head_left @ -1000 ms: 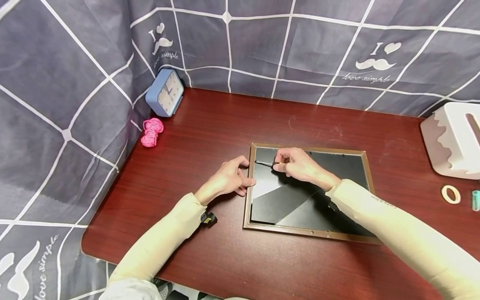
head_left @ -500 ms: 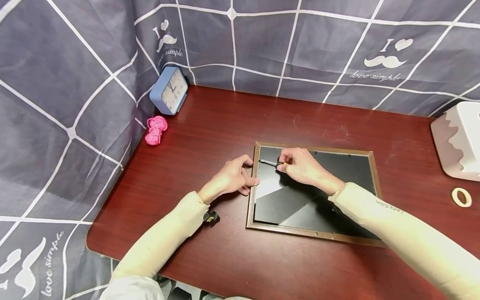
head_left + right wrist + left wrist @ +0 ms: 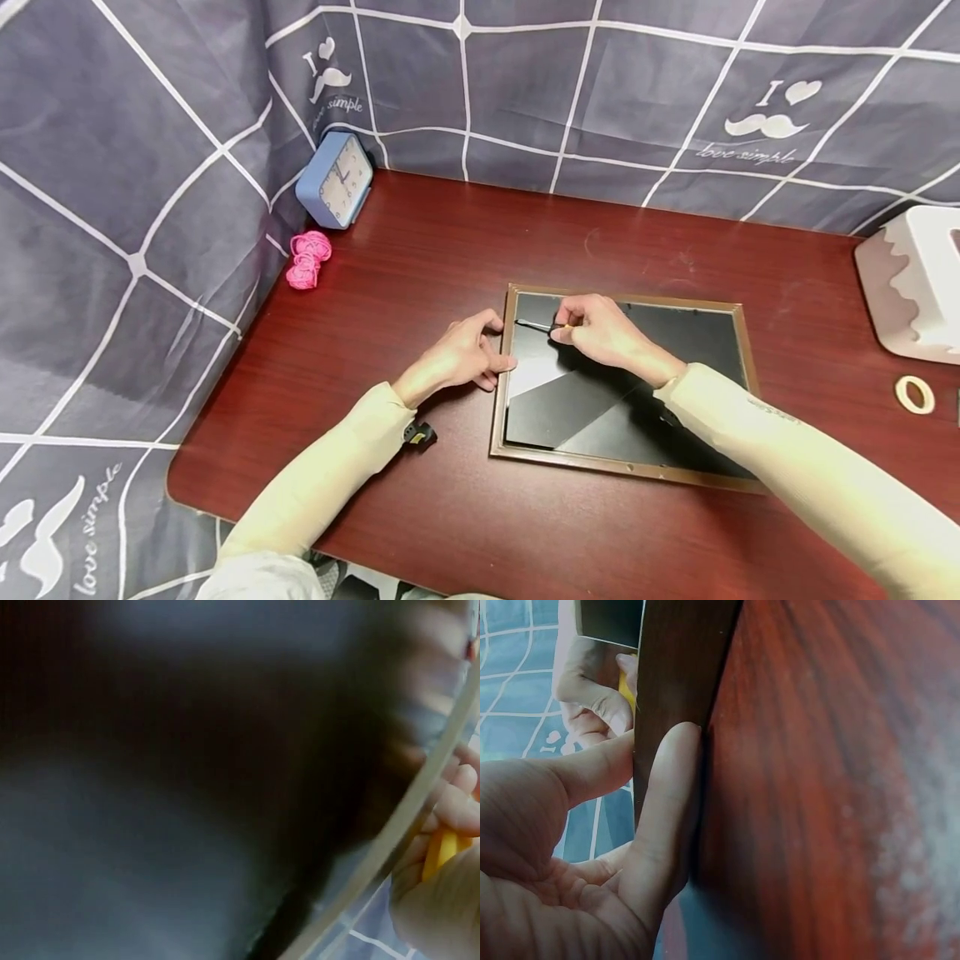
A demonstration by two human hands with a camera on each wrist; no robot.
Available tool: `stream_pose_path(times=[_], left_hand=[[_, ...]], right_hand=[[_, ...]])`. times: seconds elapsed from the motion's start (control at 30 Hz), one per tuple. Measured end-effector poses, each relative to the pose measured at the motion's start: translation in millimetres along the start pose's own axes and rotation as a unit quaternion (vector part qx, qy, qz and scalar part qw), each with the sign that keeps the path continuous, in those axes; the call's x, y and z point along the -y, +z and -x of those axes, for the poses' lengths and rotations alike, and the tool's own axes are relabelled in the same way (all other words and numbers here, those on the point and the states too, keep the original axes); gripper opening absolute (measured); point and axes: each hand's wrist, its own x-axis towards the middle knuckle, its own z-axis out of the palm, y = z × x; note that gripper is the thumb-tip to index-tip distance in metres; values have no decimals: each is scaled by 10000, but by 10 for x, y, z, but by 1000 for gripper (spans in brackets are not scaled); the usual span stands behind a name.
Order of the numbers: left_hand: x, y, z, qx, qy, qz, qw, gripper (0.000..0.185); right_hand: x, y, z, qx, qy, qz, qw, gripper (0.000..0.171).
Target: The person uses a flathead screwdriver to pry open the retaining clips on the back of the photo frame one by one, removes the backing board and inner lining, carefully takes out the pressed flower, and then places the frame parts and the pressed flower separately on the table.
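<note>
A picture frame (image 3: 633, 468) with a brown rim and a dark, shiny panel (image 3: 592, 400) lies flat on the table. My left hand (image 3: 468, 354) rests against its left side, the thumb over the rim and a fairly straight finger along the outer face, as the left wrist view shows. My right hand (image 3: 600, 329) is above the panel and pinches a screwdriver (image 3: 534, 325). Its thin metal shaft points left, with the tip at the rim's inner edge near the far left corner. The yellow handle (image 3: 442, 851) shows between the fingers in the right wrist view.
A blue clock (image 3: 335, 181) and pink yarn (image 3: 307, 260) stand at the table's far left. On the right are a white and brown box (image 3: 911, 283) and a cream ring (image 3: 914, 395). A grey checked cloth (image 3: 525, 92) hangs behind the reddish table (image 3: 420, 242).
The whole head view has shifted slightly. Both hands keep their places on the frame, and the screwdriver tip stays near the same corner with hardly any movement.
</note>
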Motion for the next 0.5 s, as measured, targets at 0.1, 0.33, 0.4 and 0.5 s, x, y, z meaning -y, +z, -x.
stream_pose_path(times=[0.1,0.33,0.4,0.5], left_hand=[[14,-35,14,-28,7,3,10000,57],[48,-85,30,-38,39,25,10000,56],[56,-98,33,-51,39,27,10000,56],[62,-118,41,-51,43,32,10000,57]], right_hand=[[10,14,-26,35,38,-249,9997,12],[15,46,-65,96,109,-634,9979,14],[12,52,-72,132,140,-773,9968,14],[14,56,-83,195,161,-943,9952,14]])
